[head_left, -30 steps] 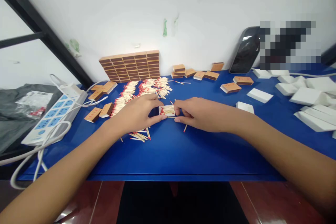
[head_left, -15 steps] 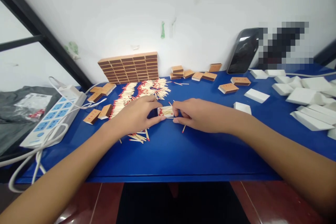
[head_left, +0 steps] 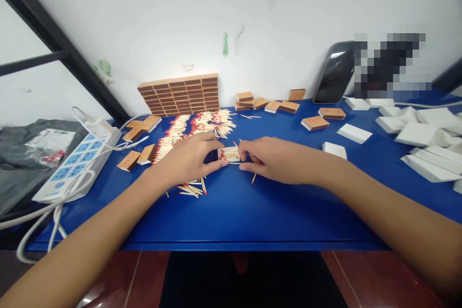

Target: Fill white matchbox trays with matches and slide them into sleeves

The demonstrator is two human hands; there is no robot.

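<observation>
White tray (head_left: 228,148) is flanked equally closely by left hand (head_left: 193,156) and right hand (head_left: 279,159), its long axis running between their part-curled fingers; whether it is gripped cannot be told.

- A blue table (head_left: 216,221) runs beneath your left hand (head_left: 193,156) and your right hand (head_left: 274,160).
- Between them sits a small white tray (head_left: 229,148) with matches (head_left: 230,155) in it.
- Beside and beyond your left hand lies a heap of loose matches (head_left: 169,141); behind that stands a matchbox stack (head_left: 180,96).
- Farther left you have brown matchboxes (head_left: 129,160) and a power strip (head_left: 74,158).
- Beyond your right hand lie scattered matchboxes (head_left: 315,123); to its right, white trays (head_left: 411,132).
</observation>
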